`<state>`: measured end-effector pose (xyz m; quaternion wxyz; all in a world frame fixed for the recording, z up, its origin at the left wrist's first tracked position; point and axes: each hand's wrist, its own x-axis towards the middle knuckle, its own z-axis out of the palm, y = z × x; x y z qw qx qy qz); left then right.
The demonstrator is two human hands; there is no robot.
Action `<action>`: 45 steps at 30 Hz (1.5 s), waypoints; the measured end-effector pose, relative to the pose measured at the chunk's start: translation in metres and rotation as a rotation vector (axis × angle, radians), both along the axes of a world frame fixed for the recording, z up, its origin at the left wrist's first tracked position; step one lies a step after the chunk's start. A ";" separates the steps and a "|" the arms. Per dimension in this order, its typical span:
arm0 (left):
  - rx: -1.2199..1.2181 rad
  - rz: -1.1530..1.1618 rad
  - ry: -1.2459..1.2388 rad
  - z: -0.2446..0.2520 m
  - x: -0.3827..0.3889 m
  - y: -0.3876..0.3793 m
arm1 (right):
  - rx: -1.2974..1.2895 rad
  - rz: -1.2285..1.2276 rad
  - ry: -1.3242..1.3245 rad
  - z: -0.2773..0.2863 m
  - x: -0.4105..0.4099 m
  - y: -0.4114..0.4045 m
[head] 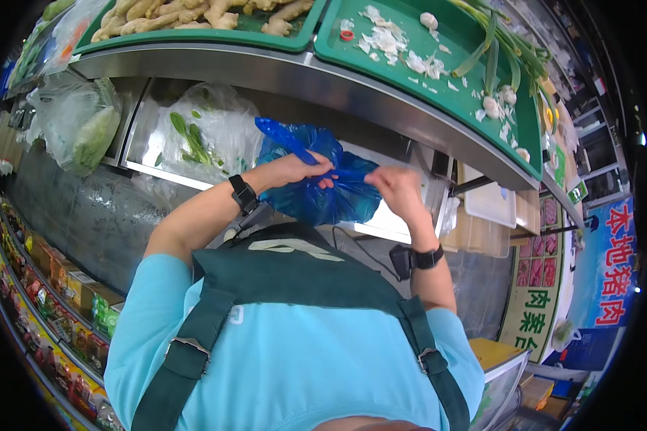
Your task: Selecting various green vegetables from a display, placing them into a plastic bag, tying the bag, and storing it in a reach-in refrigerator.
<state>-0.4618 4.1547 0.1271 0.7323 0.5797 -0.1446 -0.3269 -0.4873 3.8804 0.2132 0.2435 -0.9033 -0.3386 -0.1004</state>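
Observation:
A full blue plastic bag (323, 199) rests on the steel shelf (140, 151) before me, its top gathered and twisted between my hands. My left hand (307, 169) grips the gathered neck, and one blue handle sticks up past it to the upper left. The other handle is stretched sideways to my right hand (396, 186), which pinches its end. What the bag holds is hidden by the plastic. Just left of it, a clear plastic bag (226, 118) lies spread out with loose green leafy stems (191, 140) on it.
Above the shelf, a steel-edged counter holds a green tray (194, 35) of ginger and another green tray (420, 81) with garlic, peelings and green stalks. A clear bag of leafy vegetables (86, 129) stands at left. Packaged goods (59, 269) line shelves at lower left; a white tray (490, 199) sits right.

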 end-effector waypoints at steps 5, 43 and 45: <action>0.202 0.143 -0.350 -0.015 -0.003 -0.005 | 0.172 0.073 0.418 -0.013 0.005 0.013; 0.068 0.407 -0.845 -0.002 -0.073 0.050 | 0.238 -0.014 0.164 -0.133 0.001 0.084; 0.317 0.418 -0.809 -0.001 -0.083 0.085 | 0.207 -0.078 0.205 -0.125 0.007 0.081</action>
